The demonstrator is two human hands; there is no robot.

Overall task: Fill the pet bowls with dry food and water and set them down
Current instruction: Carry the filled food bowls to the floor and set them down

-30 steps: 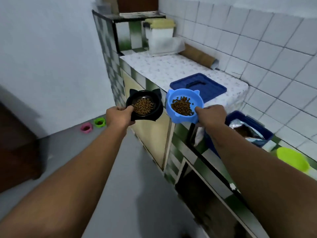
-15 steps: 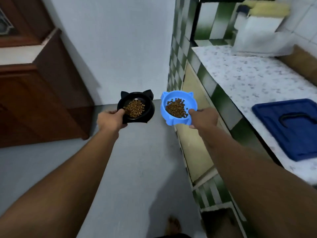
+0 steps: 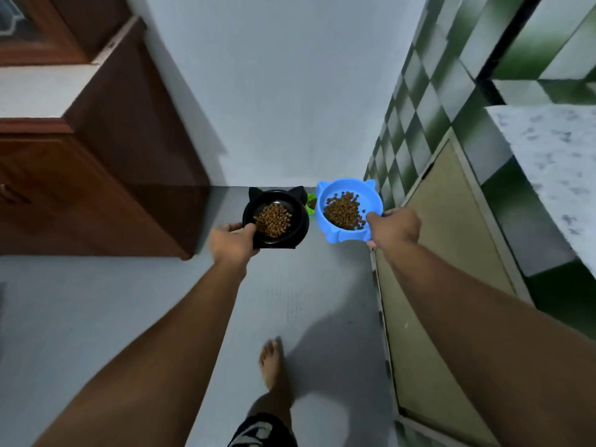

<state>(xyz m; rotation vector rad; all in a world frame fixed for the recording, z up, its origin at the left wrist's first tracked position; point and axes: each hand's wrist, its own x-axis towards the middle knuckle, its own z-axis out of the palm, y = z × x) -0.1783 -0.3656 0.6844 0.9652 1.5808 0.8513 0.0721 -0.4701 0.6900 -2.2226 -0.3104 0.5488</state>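
Note:
My left hand [image 3: 233, 241] grips the near rim of a black cat-eared bowl [image 3: 296, 221] holding brown dry food [image 3: 274, 219]. Beside it, my right hand [image 3: 392, 225] grips the right rim of a blue cat-eared bowl [image 3: 338, 188], which also holds dry food [image 3: 343, 211]. Both bowls are carried level in the air above the grey floor, side by side and a small gap apart. A small green bowl [image 3: 310, 206] shows on the floor between them, mostly hidden.
A dark wooden cabinet [image 3: 106, 175] stands at the left against the white wall [image 3: 283, 91]. On the right runs the green-and-white tiled counter [image 3: 429, 101] with a beige cupboard door [image 3: 451, 253]. My bare foot [image 3: 272, 362] steps on the grey floor [image 3: 96, 311].
The view has turned further left and down along the floor. Both bowls moved forward with me, away from the counter top, and my foot came into view.

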